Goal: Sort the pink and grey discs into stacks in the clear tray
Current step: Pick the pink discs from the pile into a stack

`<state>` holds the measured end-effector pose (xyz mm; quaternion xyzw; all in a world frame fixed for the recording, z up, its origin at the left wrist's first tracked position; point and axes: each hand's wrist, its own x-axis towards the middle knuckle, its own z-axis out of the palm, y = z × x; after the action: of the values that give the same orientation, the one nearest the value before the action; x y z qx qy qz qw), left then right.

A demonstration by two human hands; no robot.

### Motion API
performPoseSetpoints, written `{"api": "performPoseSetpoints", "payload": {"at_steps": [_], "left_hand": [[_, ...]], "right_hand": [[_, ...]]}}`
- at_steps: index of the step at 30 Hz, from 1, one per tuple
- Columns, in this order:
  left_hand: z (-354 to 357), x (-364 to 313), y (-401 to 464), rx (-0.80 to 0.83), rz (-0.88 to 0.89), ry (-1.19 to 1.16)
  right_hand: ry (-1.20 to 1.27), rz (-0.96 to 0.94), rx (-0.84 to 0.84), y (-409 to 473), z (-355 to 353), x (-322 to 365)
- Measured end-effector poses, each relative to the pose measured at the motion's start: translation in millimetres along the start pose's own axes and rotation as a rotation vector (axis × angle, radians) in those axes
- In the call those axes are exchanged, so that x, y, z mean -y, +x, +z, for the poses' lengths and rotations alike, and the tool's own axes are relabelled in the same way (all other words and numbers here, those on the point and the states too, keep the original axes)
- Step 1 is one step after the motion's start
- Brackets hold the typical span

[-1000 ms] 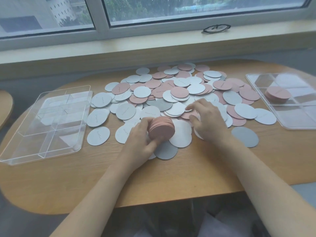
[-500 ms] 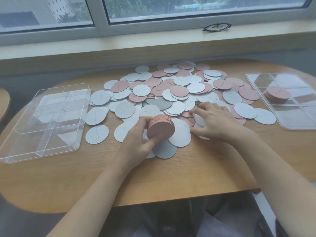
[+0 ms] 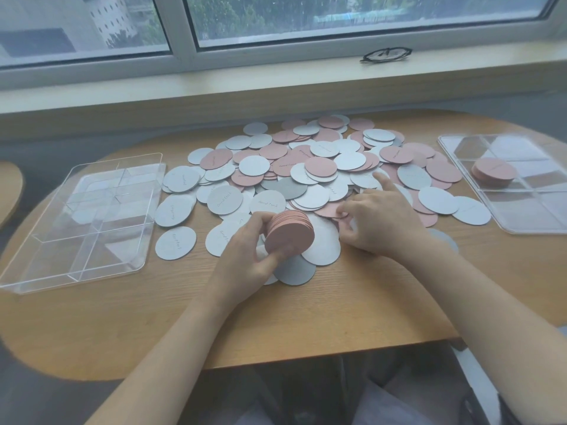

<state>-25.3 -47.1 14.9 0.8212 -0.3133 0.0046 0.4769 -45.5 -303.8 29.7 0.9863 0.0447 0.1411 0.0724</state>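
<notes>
Both hands grip: left hand (image 3: 245, 256) pink stack (image 3: 290, 234), right hand (image 3: 380, 222) pink disc (image 3: 329, 210).

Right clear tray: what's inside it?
The right clear tray holds one stack of pink discs in a middle compartment. The other compartments visible show no discs. Its far right part is cut off by the frame edge, so that part can't be checked.

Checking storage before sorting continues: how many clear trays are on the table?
2: an empty one at the table's left edge, and one at the right edge holding a pink stack, partly cut off by the frame.
</notes>
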Motion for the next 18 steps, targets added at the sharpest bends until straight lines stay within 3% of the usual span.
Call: {"api": "performPoseSetpoints", "payload": {"at_steps": [6,10,13,18], "left_hand": [[0,2,1,-0.012,0.014,-0.010],[0,5,1,0.002,0.019,0.007],[1,5,1,0.006,0.014,0.006],[2,1,2,0.004,0.012,-0.007]], "right_hand": [[0.076,0.053,-0.230,-3,2,5],[0.332,0.145,-0.413,-4,-2,10],[0.596,0.193,-0.446,-8,-10,21],[1.008,0.281,-0.355,-16,-17,40]]}}
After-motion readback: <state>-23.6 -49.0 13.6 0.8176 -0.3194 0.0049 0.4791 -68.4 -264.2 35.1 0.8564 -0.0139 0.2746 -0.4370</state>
